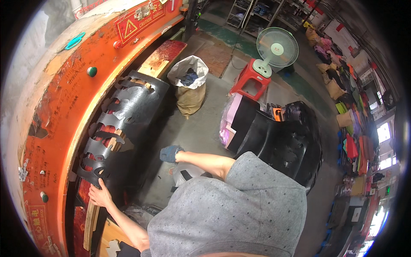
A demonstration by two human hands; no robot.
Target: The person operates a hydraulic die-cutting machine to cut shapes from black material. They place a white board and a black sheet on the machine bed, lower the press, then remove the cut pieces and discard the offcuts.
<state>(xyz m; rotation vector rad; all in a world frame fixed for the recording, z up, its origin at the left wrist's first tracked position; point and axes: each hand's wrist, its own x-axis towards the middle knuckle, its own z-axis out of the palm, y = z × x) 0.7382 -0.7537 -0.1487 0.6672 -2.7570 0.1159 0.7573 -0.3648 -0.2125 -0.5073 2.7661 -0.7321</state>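
My bare left hand lies at the near end of a black sheet with curved cut-outs along its left edge. The fingers are spread over a wooden strip, and the thumb points at the sheet's lower corner. This sheet drapes over the bed of a large orange machine; wood and red board show through its gaps. My right hand, in a dark blue-grey glove, hangs over the floor at the end of my bent forearm. Its fingers cannot be told apart, and nothing shows clearly in it.
Beyond the sheet stands an open sack with dark scraps inside. A green fan sits on a red stool. To my right lies a heap of black sheets. Coloured materials line the far right. Teal scissors rest on the machine.
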